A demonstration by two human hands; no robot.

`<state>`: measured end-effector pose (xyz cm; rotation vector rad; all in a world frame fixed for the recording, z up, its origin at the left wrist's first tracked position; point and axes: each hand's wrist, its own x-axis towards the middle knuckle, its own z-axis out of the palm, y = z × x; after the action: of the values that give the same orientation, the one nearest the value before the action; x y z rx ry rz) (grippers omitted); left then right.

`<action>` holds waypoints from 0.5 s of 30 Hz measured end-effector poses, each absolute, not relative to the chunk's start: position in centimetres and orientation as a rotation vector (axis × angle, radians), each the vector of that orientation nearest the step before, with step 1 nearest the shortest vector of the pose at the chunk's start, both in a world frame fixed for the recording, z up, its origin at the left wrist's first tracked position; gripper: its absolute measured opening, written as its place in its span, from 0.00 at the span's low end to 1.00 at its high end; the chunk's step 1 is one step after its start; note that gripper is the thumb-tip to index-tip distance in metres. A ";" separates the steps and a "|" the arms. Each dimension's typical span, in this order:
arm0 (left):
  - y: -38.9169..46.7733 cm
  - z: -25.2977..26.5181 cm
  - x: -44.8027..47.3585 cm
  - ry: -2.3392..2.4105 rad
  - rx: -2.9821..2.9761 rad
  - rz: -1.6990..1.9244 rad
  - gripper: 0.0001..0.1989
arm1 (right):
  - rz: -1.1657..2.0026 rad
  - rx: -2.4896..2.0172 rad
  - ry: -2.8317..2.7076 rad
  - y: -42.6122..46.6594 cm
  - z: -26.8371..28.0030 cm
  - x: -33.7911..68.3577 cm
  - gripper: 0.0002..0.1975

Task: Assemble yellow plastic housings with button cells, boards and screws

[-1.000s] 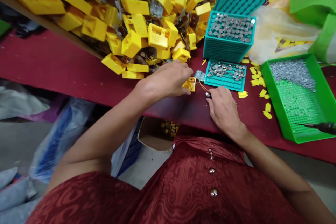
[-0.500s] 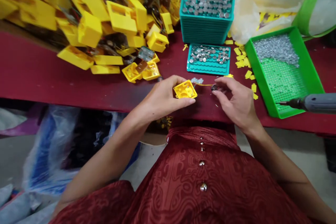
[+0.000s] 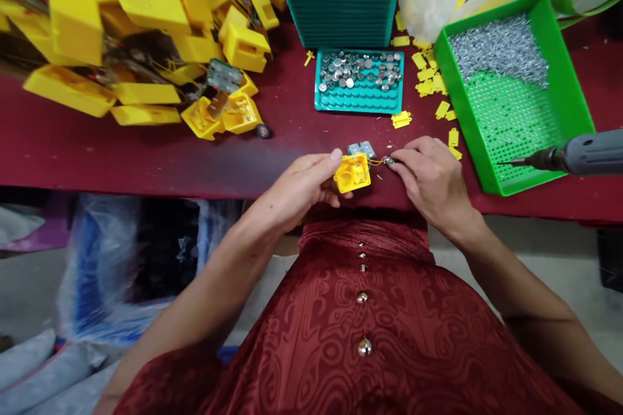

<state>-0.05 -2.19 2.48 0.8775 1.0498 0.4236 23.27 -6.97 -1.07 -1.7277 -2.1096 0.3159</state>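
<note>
Head view: the round part (image 3: 388, 160) sits nearer the yellow housing (image 3: 354, 173) than 0.5 s ago.
At frame centre, the left hand (image 3: 304, 185) is clamped on the housing's left side, thumb at its upper left corner, hollow face up; right of it, the right hand (image 3: 433, 175) pinches the round part, thumb and forefinger together on it. Thin wires (image 3: 377, 162) bridge the short gap, and a circuit board (image 3: 361, 148) shows just above the housing; whether they touch, I cannot tell. Handling this well likely means keeping the housing steady, fingers off its hollow, and the wires slack, clear of the teal tray (image 3: 357, 102) above.
</note>
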 end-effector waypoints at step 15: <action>-2.3 2.5 0.7 0.904 0.464 0.469 0.14 | 0.416 -1.646 -1.937 -6.7 0.3 24.3 0.08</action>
<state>0.72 -2.29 2.51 0.4641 0.9038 0.4689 24.33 -6.66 0.30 -1.6455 -1.9372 0.4159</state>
